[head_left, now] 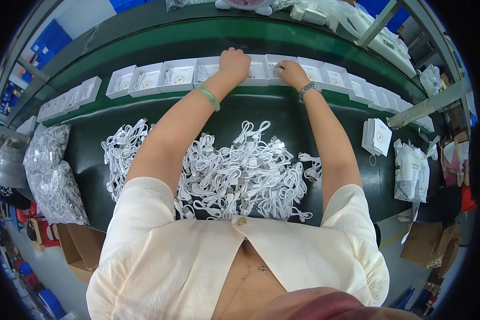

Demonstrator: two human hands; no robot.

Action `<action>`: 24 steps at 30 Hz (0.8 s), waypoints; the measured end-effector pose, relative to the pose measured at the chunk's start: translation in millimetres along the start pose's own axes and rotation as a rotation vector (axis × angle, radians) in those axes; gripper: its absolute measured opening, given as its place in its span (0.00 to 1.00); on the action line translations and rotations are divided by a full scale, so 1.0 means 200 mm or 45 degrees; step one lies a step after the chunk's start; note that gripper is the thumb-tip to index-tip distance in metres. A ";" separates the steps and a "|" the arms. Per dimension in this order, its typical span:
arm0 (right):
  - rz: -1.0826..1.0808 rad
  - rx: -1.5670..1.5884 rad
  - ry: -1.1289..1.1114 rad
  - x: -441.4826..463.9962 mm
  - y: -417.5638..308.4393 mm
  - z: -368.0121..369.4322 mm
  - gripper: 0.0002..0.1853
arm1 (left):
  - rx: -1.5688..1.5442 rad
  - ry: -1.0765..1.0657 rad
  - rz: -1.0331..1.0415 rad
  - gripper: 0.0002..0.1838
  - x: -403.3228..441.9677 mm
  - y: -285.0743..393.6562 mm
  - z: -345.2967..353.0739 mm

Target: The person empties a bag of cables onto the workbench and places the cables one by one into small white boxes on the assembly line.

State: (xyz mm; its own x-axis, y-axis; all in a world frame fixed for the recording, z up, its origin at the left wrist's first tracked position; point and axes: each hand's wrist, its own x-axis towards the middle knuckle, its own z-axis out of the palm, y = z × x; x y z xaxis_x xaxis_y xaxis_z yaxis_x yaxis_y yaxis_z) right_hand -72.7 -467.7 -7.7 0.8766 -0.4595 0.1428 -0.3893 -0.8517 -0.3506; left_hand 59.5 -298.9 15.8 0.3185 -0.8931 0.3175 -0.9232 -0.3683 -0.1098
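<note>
Dark green, glossy worktop [266,109] shows as a smooth strip between a far row of open-topped, square white cardboard boxes [177,74] and a nearer, tangled heap of thin, metal-tipped white cables [272,176]. The row's long axis runs left to right, openings facing up; the looped cables point every which way. The left hand [234,63] bends over the boxes, fingers hidden, so its grip cannot be told; the right hand [289,73] is narrowed at another box, its hold unclear.
</note>
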 end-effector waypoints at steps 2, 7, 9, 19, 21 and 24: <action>-0.014 0.026 0.014 -0.02 -0.04 -0.02 0.13 | -0.001 0.018 -0.019 0.09 0.00 -0.01 -0.03; -0.203 0.235 0.212 -0.21 -0.25 -0.15 0.12 | -0.144 -0.171 0.136 0.15 -0.06 0.01 -0.09; -0.263 0.345 -0.098 -0.35 -0.35 -0.24 0.14 | -0.078 -0.153 0.117 0.15 -0.06 -0.04 -0.06; -0.697 0.291 -0.380 -0.73 -0.47 -0.15 0.20 | -0.505 -0.245 0.083 0.14 -0.40 -0.07 -0.31; -0.648 0.265 -0.405 -0.75 -0.48 -0.16 0.18 | -0.689 -0.493 -0.012 0.15 -0.50 0.00 -0.40; -0.613 0.233 -0.399 -0.78 -0.46 -0.17 0.14 | -0.613 -0.680 0.075 0.20 -0.62 0.12 -0.42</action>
State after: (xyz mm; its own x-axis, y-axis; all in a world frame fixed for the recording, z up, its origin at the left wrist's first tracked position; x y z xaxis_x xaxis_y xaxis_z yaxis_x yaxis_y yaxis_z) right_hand -183.0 -325.9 33.9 0.9947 0.0865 0.0554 0.1024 -0.8758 -0.4717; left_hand -19.4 -175.4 52.7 0.2130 -0.9577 -0.1936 -0.8952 -0.2707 0.3540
